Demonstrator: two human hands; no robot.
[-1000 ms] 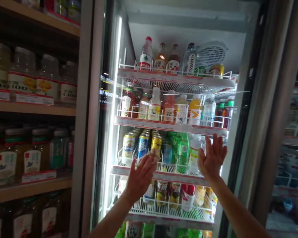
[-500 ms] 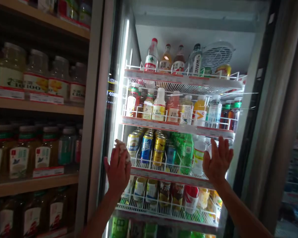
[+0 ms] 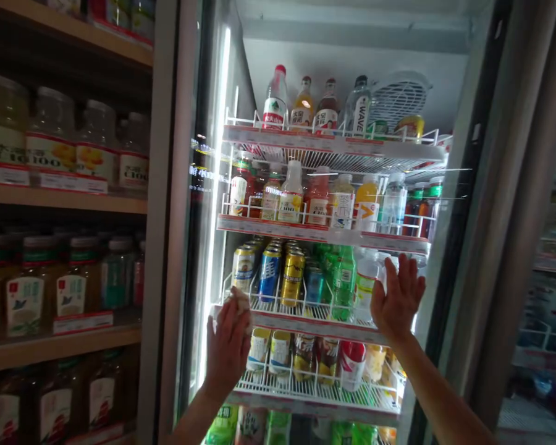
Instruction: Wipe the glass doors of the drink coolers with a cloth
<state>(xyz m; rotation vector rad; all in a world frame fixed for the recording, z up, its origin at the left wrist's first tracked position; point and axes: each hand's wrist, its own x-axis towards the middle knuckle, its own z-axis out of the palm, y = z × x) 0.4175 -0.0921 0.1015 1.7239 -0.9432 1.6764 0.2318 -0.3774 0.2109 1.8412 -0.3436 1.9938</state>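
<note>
Under my left hand [image 3: 229,346] a crumpled whitish cloth [image 3: 240,301] is pressed to the glass door [image 3: 333,68] of a lit drinks fridge. The cloth pokes out past my fingertips, in front of the lower left cans; most of it is hidden by the hand. Farther right, my right hand [image 3: 398,300] lies against the glass with its fingers outstretched and nothing in it. Behind it stand a green bottle [image 3: 343,281] and a clear bottle with a pale label [image 3: 367,281]. Blue [image 3: 269,272] and gold [image 3: 292,275] cans sit between the two hands.
Inside the fridge, wire shelves hold rows of bottles and cans. To the left, wooden shelves [image 3: 65,196] carry more bottled drinks. A grey metal post [image 3: 162,222] parts them from the fridge. Another metal frame [image 3: 505,235] runs up the right side.
My left hand has slid down and slightly right across the glass with the cloth. The right hand stays almost in place, while the view has shifted a little.
</note>
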